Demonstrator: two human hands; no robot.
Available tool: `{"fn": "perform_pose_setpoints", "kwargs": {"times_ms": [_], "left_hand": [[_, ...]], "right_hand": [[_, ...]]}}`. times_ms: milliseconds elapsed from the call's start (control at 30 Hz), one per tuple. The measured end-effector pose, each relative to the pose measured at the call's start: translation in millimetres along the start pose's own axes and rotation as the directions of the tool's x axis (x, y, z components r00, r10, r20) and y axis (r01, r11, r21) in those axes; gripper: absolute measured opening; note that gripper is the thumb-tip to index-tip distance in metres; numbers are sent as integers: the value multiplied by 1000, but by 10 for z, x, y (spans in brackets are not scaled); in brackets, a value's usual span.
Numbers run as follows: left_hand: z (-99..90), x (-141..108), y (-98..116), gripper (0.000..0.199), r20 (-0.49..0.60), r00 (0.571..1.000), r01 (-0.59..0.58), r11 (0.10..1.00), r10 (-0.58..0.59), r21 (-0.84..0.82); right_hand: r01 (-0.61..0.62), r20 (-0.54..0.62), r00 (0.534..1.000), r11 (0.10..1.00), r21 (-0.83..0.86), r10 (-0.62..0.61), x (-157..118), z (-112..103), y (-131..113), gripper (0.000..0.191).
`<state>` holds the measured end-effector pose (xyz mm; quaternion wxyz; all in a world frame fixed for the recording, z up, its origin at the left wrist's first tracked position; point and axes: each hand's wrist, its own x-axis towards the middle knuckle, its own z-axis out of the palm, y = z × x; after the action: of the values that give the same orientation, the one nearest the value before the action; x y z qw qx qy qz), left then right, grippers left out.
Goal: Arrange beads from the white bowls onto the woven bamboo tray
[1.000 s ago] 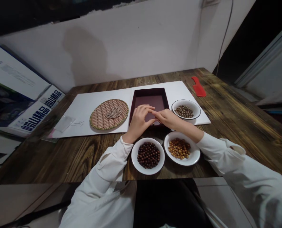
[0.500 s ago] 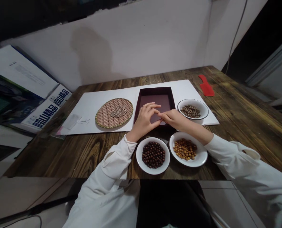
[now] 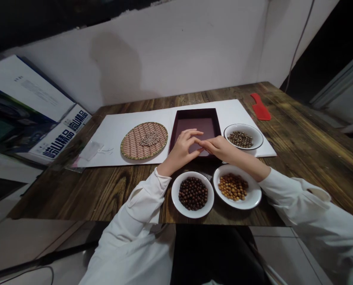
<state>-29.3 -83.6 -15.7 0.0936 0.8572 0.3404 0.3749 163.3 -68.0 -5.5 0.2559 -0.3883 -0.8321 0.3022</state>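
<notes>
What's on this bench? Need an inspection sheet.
Surface: wooden table, white sheet on it.
Job's things: dark box tray; white bowls of dark beads, amber beads, pale beads; woven round mat with beads.
Clutter: red plastic paddle, clear plastic bag.
Hands: left hand, right hand over box, fingers meeting; anything held hidden.
Cables: thin cable, upper right.
Surroundings: white wall, printed boards leaning left.

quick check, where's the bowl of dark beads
In the head view, the white bowl of dark beads sits front centre on the wooden table, just below the left hand, with the bowl of golden beads to its right.
</notes>
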Motion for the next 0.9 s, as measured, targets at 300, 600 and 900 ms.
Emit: {"fn": "perform_pose_setpoints", "kwargs": {"times_ms": [300,600,900], "left_hand": [[-500,21,-362,2,-154,970,217,951,-186,219],[-1142,-375,-1022,9,-224,838,544,733,-497,409],[-1391,-567,-1061,15,-59,679,650,561,-732,512]], "right_hand": [[-19,-2,1000,999,-27,19,2,-9,-3,59],[-11,-10,1000,999,-38,11,-2,-3,29,60],[-16,-13,1000,1000,-23,15,-8,-10,16,57]]}}
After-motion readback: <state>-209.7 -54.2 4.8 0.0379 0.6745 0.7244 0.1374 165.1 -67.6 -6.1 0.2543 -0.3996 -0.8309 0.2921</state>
